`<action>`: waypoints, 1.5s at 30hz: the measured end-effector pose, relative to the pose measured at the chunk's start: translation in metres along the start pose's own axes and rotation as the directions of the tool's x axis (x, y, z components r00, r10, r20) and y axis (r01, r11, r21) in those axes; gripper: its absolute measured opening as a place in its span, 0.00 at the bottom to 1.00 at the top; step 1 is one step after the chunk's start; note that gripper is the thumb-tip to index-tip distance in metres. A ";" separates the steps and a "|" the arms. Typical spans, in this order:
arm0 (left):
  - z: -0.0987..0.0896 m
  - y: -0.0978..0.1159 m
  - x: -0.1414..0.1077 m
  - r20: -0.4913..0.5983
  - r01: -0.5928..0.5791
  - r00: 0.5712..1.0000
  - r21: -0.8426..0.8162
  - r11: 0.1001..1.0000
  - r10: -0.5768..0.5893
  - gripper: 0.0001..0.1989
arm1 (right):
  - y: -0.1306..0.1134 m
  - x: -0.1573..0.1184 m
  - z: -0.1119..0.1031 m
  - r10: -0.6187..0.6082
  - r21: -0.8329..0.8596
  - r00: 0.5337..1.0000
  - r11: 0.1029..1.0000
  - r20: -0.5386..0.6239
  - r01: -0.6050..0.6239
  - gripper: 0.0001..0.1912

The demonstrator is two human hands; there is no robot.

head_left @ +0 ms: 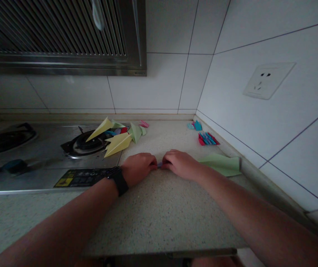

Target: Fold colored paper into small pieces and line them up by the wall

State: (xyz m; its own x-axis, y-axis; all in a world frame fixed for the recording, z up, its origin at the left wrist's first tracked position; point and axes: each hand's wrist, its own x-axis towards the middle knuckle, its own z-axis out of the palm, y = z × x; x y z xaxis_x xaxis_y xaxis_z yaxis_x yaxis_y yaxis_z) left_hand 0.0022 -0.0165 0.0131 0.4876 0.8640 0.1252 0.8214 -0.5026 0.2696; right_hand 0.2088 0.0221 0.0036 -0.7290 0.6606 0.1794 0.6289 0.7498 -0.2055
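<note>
Between my fingertips, low over the speckled countertop, is a small purple piece of paper [159, 165], mostly covered by my fingers. My left hand [140, 167], with a black watch on its wrist, pinches its left side. On the other side my right hand [179, 164] pinches it too, fingers bent and pressed together. A pale green sheet of paper [222, 164] lies partly behind my right forearm. To the upper left, yellow paper planes [118, 144] and green folded papers [135, 132] rest by the burner.
A gas stove [44, 148] with burners and knobs fills the left, under a range hood [64, 37]. Near the right wall lie a red folded paper holding blue strips [208, 139] and small blue folded pieces [197, 125]. A pink piece [143, 124] sits at the back.
</note>
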 end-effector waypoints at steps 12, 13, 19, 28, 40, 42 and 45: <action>-0.001 -0.001 0.000 0.014 0.021 1.000 -0.066 0.998 -0.020 0.11 | 0.010 0.002 -0.001 0.023 0.136 0.999 0.990 0.029 -0.026 0.07; -0.001 -0.001 0.000 0.013 0.019 1.000 -0.074 0.997 -0.018 0.11 | 0.010 0.002 -0.001 0.024 0.137 0.999 0.990 0.034 -0.028 0.07; -0.001 -0.006 0.001 0.010 -0.006 1.000 -0.119 0.993 0.007 0.12 | 0.008 0.000 -0.003 0.024 0.164 0.999 0.986 0.044 -0.031 0.07; -0.001 -0.009 0.002 0.007 -0.013 1.000 -0.150 0.989 0.014 0.12 | 0.012 0.002 -0.002 0.007 0.177 0.999 0.984 0.044 -0.015 0.06; -0.002 -0.007 0.000 -0.110 -0.128 0.986 -0.019 0.992 0.125 0.10 | 0.009 -0.005 -0.014 -0.121 0.128 0.992 0.984 -0.031 0.124 0.06; -0.003 -0.006 0.000 -0.116 -0.114 0.987 -0.028 0.993 0.110 0.11 | 0.008 -0.006 -0.016 -0.133 0.129 0.989 0.982 -0.069 0.141 0.05; -0.006 -0.002 -0.001 -0.136 -0.088 0.988 -0.076 0.993 0.077 0.12 | 0.006 -0.007 -0.018 -0.110 0.149 0.988 0.981 -0.105 0.125 0.04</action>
State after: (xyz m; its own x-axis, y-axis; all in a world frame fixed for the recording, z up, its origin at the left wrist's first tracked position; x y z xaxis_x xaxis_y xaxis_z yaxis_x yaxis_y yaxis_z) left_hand -0.0022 -0.0161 0.0182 0.5051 0.8184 0.2740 0.7505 -0.5733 0.3288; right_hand 0.2226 0.0223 0.0188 -0.7614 0.5744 0.3005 0.4856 0.8125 -0.3225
